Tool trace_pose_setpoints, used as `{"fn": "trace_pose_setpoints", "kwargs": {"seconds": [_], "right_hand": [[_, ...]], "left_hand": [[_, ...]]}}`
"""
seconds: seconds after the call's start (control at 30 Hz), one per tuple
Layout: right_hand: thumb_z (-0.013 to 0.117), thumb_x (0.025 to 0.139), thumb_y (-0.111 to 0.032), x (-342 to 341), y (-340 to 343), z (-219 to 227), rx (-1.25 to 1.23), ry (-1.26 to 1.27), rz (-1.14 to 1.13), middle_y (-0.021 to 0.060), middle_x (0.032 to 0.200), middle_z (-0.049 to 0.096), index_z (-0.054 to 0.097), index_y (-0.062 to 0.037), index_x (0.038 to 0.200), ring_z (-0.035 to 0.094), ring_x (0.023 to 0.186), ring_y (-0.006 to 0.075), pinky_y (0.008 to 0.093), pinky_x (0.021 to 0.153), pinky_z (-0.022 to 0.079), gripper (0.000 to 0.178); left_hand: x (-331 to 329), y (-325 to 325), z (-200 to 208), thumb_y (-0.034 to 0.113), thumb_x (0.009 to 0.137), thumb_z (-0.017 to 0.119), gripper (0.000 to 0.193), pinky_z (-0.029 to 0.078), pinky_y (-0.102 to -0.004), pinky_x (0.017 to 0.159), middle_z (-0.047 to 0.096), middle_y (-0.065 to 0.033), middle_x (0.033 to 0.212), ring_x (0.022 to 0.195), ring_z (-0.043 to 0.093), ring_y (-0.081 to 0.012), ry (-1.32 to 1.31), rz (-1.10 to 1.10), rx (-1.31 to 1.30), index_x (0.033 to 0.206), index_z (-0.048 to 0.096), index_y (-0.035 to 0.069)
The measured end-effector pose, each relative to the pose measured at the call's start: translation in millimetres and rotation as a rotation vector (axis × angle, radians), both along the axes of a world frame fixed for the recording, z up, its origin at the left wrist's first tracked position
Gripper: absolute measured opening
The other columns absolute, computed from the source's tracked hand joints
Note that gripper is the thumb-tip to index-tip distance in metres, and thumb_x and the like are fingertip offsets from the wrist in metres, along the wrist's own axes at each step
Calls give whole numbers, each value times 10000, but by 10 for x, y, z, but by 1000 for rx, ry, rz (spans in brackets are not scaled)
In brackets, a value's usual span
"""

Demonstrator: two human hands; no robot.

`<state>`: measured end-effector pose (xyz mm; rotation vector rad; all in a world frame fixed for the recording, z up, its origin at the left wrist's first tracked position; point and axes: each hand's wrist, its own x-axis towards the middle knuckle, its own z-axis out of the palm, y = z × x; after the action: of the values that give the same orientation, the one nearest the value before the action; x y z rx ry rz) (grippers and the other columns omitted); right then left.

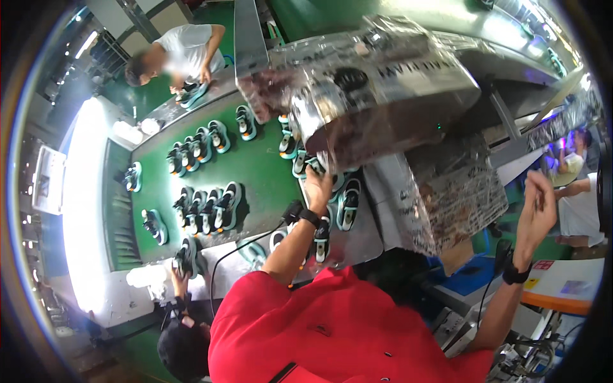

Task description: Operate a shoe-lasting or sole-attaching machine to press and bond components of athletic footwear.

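My left hand (318, 190) reaches forward over the near right edge of the green conveyor, its fingers closed around a dark sneaker (314, 165) with a light-blue sole. The sneaker is partly covered by the hand and by the foil-wrapped box above. Close by stand another upright sneaker (348, 204) and one more (322, 239), on the metal ledge. My right hand (536, 214) is raised at the far right, away from the shoes, fingers apart and slightly bent, with nothing in it. Both wrists carry black bands.
A foil-wrapped metal housing (389, 108) hangs over the belt. Several sneakers (217, 207) stand in rows on the green conveyor (255, 172). One co-worker (191, 54) handles a sneaker at the far side; another person's hand (181, 281) holds one at lower left. A black cable (220, 262) crosses the edge.
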<state>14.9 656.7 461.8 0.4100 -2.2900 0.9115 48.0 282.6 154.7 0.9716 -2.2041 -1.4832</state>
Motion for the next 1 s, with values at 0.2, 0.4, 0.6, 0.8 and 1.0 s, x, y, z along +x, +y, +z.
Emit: {"fn": "trace_pose_setpoints", "kwargs": {"seconds": [0.2,0.4,0.6,0.8,1.0], "right_hand": [[617,904,-48,-1070,-1087,826,190,16,145,24,953,651,637,-15,1023,587,875,100,235,766,457,126],[706,826,-209,-2277,-2458,1197,465,28,328,96,972,682,639,-38,1081,637,874,166,298,719,522,314],[744,730,-486,-3325,-3864,1355,531,83,295,245,1024,666,582,90,1169,671,919,300,374,790,535,742],[694,717,-631,-3640,-4878,1078,604,-297,290,140,810,642,575,75,1128,663,769,281,423,647,574,825],[783,671,-377,-3948,-4801,1075,360,-231,484,115,882,657,652,12,975,622,757,190,339,664,508,511]], "left_hand": [[-107,723,-1211,254,873,533,393,418,-517,945,602,-138,1186,1065,552,-338,170,-249,-654,1241,596,133],[-49,773,-1086,211,833,568,390,342,-523,1020,543,-244,1171,1106,483,-425,19,-394,-300,1178,557,31],[470,564,-900,179,806,598,405,290,-519,1075,502,-321,1162,1137,434,-484,-47,-286,-128,1131,526,-51],[985,189,-382,203,846,601,402,349,-464,1028,543,-255,1179,1116,489,-405,-192,-192,-110,1171,538,-27],[1043,126,248,226,887,605,400,408,-409,982,584,-190,1195,1095,544,-326,-243,-198,-74,1210,550,-3]]}}
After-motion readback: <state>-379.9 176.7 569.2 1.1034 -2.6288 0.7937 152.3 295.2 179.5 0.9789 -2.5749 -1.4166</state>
